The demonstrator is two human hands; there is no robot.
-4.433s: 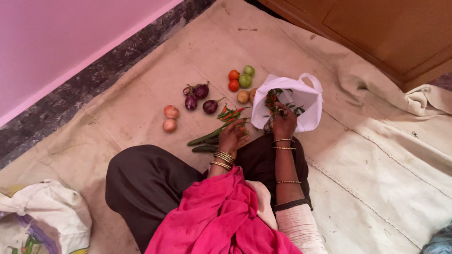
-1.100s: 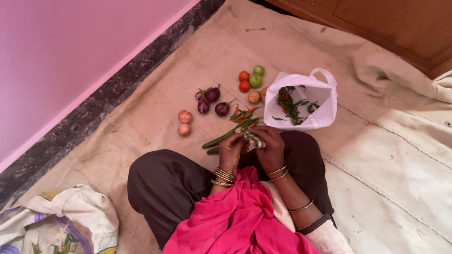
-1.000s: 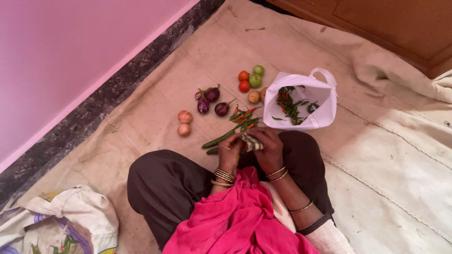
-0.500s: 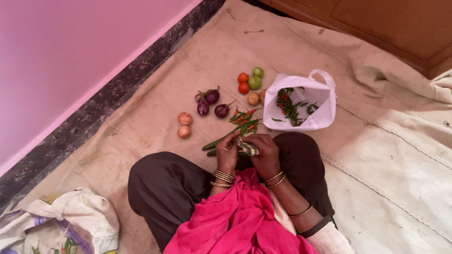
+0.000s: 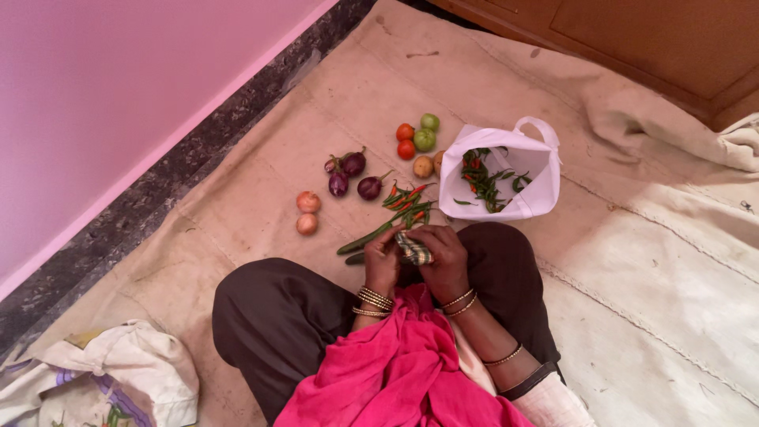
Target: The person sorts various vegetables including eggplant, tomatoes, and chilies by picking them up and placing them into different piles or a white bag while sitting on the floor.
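- Head view, far left: a crumpled printed bag (image 5: 118, 379) lies at the near left corner of the floor cloth (image 5: 648, 261).
- Two onions (image 5: 307, 213) sit toward the cloth's left edge, with three small aubergines (image 5: 352, 174) just right of them.
- Long green pods (image 5: 365, 237) lie by the left hand; a loose heap of chillies (image 5: 407, 202) lies just beyond.
- Left hand (image 5: 383, 257) and right hand (image 5: 444, 253) meet over the lap, both closed on a small striped pouch (image 5: 413, 247); fingers are curled tight about it.
- The pouch looks like soft cloth: light, limp, not slippery, not fragile. It would crumple under a squeeze, so a pinch at its folded edge or mouth seems the surest hold; what it contains cannot be told.
- Tomatoes (image 5: 415, 136), red and green, and a potato (image 5: 424, 166) lie toward the cloth's far edge.
- A white carrier bag (image 5: 538, 190) stands open right of them, more chillies inside; thin and floppy, best lifted by its handle loops.
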